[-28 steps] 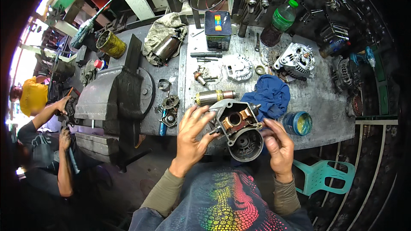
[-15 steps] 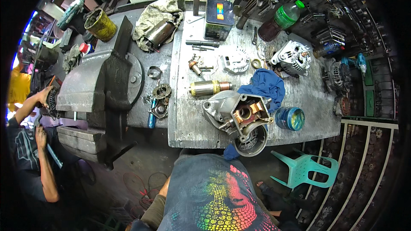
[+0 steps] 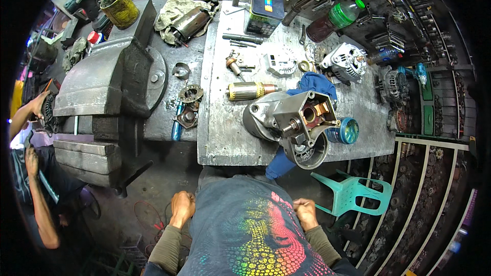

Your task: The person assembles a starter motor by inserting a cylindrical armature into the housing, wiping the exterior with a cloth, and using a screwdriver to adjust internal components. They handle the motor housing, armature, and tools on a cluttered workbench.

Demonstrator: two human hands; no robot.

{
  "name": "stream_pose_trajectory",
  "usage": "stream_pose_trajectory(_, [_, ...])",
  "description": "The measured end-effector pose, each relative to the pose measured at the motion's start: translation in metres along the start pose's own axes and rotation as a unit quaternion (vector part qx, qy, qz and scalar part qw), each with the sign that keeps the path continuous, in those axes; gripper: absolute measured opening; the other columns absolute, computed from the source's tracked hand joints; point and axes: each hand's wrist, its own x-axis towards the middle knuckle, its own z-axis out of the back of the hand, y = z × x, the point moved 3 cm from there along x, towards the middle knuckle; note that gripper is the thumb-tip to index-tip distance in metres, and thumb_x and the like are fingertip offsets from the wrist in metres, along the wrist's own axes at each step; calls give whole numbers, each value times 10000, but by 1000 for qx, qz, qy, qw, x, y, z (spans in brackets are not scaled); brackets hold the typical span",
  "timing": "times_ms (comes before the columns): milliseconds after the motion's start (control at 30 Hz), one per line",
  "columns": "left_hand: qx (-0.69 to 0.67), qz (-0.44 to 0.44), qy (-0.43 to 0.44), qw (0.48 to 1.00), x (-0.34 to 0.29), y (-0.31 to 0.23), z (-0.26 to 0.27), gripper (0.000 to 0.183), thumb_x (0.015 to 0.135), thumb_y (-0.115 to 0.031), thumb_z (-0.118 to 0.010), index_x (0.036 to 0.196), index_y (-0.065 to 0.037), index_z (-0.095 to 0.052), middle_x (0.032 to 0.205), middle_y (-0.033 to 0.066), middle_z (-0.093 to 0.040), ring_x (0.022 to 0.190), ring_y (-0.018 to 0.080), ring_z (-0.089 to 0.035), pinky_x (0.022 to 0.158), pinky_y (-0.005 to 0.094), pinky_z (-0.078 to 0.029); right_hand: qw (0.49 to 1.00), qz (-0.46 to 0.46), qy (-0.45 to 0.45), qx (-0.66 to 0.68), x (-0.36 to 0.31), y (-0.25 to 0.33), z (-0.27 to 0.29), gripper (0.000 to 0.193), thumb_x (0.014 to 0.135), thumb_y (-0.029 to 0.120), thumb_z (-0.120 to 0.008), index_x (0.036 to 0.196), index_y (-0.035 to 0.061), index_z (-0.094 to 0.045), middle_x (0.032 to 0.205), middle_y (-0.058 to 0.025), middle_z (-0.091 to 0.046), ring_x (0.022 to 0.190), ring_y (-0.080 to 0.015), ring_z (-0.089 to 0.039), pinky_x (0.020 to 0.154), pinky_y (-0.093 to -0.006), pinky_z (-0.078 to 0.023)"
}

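Note:
My left hand [image 3: 182, 208] is beside the left edge of my dark printed shirt, fingers curled closed. On the other side, my right hand [image 3: 306, 213] is also closed against the shirt's right edge. Whatever either hand may hold is hidden. Both hands are below the front edge of the workbench [image 3: 225, 145]. Nearest on the bench sits a grey metal starter motor housing [image 3: 266, 117] with copper parts in its opening; its round end overhangs the front edge. A wound armature [image 3: 250, 91] lies behind it. Blue cloth [image 3: 318, 83] is bunched beyond the housing, and blue fabric [image 3: 280, 164] hangs below the edge.
A big bench vise [image 3: 92, 87] stands at left, with another person's hands [image 3: 34, 161] beyond it. Alternators [image 3: 343, 62], a bottle [image 3: 343, 15], a battery [image 3: 264, 13] and a blue jar [image 3: 349, 131] stand on the bench. A green plastic stool [image 3: 353, 194] is at lower right.
Both my hands have come into view at the sides of my shirt. The whole scene has shifted slightly up and left. More blue fabric shows under the housing.

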Motion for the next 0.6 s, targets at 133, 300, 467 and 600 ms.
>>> stream_pose_trajectory(133, [-63, 11, -4, 998, -20, -9, 13, 213, 910, -94, -685, 1071, -47, -816, 951, 252, -755, 920, 420, -755, 849, 481, -594, 967, 229, -115, -11, -3, 113, 21, 149, 934, 108, -776, 1046, 11, -792, 985, -51, -743, 877, -135, -655, 800, -290, -527])
stream_pose_trajectory(300, [-211, -64, -32, 975, -19, -50, 49, 403, 897, 30, -617, 1276, -33, -737, 1158, 231, -766, 1051, 343, -765, 932, 418, -593, 855, 464, -193, -128, 21, 240, 14, 486, 932, 176, -808, 1384, 56, -676, 1152, -120, -689, 937, -209, -658, 805, -355, -538])
stream_pose_trajectory(467, [-281, -150, -53, 947, -10, -102, 94, 464, 908, 59, -612, 1361, -10, -684, 1227, 194, -764, 1101, 229, -742, 979, 341, -563, 816, 425, -239, -310, 80, 283, -16, 781, 825, 219, -892, 1527, 243, -550, 1189, -191, -620, 999, -430, -679, 817, -523, -565])
stream_pose_trajectory(600, [-314, -142, -69, 936, -18, -120, 108, 421, 927, 50, -634, 1343, 16, -690, 1205, 142, -776, 1090, 177, -723, 966, 311, -556, 852, 438, -202, -203, 111, 294, -13, 361, 784, 31, -797, 1143, 21, -752, 990, -209, -686, 977, -439, -682, 860, -478, -564])
